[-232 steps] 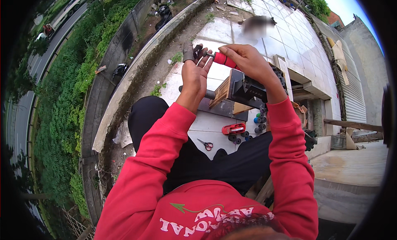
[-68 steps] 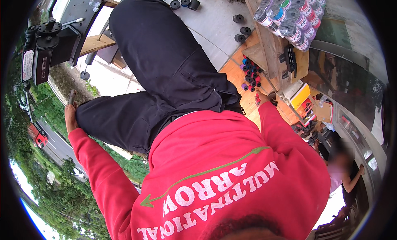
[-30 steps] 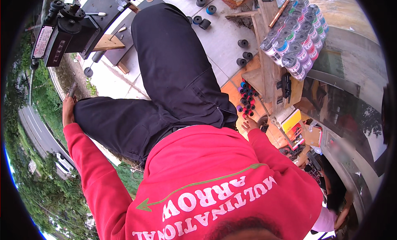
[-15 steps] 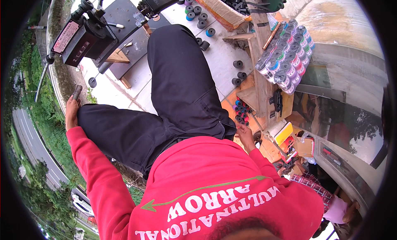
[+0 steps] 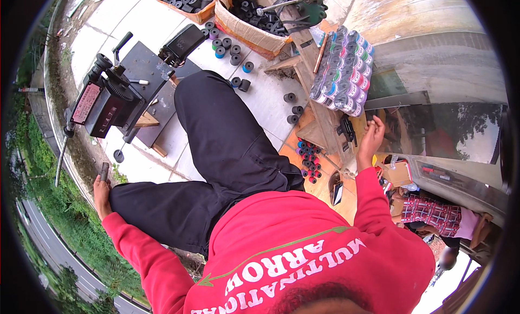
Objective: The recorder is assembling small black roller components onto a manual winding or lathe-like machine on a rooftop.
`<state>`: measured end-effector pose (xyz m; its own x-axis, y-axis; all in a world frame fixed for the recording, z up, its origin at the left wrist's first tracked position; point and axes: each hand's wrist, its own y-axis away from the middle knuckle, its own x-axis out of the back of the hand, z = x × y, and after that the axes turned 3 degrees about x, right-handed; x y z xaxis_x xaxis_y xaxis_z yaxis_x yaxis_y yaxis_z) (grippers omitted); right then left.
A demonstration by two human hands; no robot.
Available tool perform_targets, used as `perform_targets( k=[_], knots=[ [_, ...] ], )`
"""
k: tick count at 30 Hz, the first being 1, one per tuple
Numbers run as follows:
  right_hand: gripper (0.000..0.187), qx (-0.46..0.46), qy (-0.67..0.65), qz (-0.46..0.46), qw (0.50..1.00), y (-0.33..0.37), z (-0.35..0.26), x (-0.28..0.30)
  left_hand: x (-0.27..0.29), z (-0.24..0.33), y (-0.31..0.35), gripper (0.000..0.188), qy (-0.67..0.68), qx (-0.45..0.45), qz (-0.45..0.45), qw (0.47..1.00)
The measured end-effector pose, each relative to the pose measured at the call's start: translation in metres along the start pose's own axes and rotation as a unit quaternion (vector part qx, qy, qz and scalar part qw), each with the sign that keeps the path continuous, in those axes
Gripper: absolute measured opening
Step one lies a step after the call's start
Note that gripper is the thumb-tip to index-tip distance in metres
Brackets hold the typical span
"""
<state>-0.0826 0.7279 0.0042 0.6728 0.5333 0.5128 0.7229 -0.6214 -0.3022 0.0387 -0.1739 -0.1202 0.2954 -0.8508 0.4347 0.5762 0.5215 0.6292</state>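
My left hand (image 5: 102, 194), resting beside my left knee, is closed around a short dark grey cylinder (image 5: 104, 171). My right hand (image 5: 371, 136) is raised at the right with its fingers bent and apart, and nothing shows in it. Just left of it, a black gun-shaped object (image 5: 345, 131) lies against the wooden stand. Beyond that hand sits a plastic-wrapped stack of dark rolls with coloured labels (image 5: 346, 70).
A black hand-cranked machine (image 5: 111, 105) stands on a dark board at the left. Loose black rolls (image 5: 235, 59) dot the tiles. Boxes of black pieces (image 5: 222, 16) stand at the back. Small coloured rolls (image 5: 310, 161) lie on orange tiles. Another person's checked sleeve (image 5: 433, 214) shows at right.
My right hand has risen from beside my hip to near the wrapped stack. My left hand keeps the cylinder by my knee. The whole view has shifted, bringing more boxes into sight.
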Motion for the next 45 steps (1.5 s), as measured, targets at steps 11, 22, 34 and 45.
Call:
perform_targets(
  k=[11, 22, 34, 45],
  knots=[
    [0.045, -0.207, -0.120, -0.176, 0.955, -0.103, 0.055, -0.053, 0.000, -0.009, -0.004, 0.025, 0.022, 0.024, 0.016, 0.999],
    [0.029, -0.218, -0.117, -0.162, 0.955, -0.113, 0.058, -0.059, 0.007, -0.013, -0.009, 0.029, 0.050, 0.020, -0.019, 0.998],
    [0.023, -0.254, -0.138, -0.213, 0.933, -0.122, 0.066, -0.060, -0.006, 0.010, 0.000, 0.023, 0.030, 0.021, -0.002, 0.999],
    [0.027, -0.291, -0.157, -0.247, 0.911, -0.121, 0.052, -0.050, -0.013, 0.017, -0.012, 0.019, 0.030, -0.008, -0.020, 0.999]
  ],
)
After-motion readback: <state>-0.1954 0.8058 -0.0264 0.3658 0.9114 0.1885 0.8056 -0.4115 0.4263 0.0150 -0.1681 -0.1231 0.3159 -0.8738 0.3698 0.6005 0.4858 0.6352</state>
